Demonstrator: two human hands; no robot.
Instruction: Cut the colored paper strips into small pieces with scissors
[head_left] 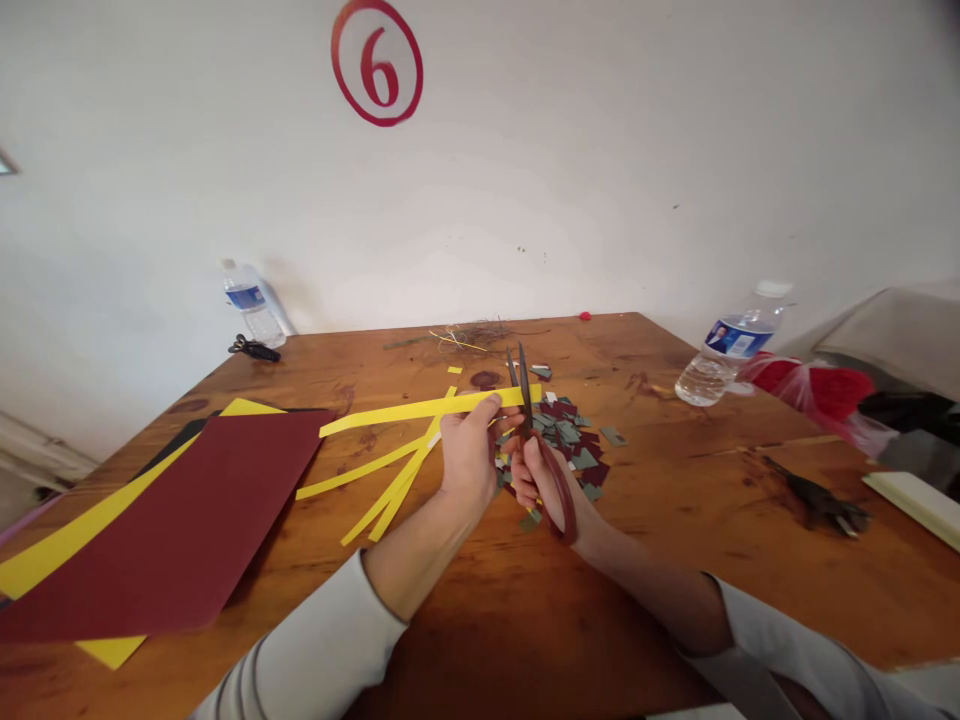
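Note:
My left hand (469, 445) pinches a long yellow paper strip (397, 411) between thumb and fingers, holding it level above the table. In my right hand (551, 485) is a pair of scissors (561, 500) with reddish-brown handles, its dark blades parted and pointing away from me. The strip's right end lies between the blades. Under and beyond my hands is a heap of small cut paper pieces (581, 440), grey-green and dark red. Several more yellow strips (394, 490) lie on the table left of my left hand, some crossing one another.
Dark red and yellow sheets (172, 530) are stacked at the left. Water bottles stand at the back left (251, 305) and right (731, 345). A black tool (817, 500) lies at the right, a small black object (255, 348) at the back left. Thin wires (469, 337) lie near the wall.

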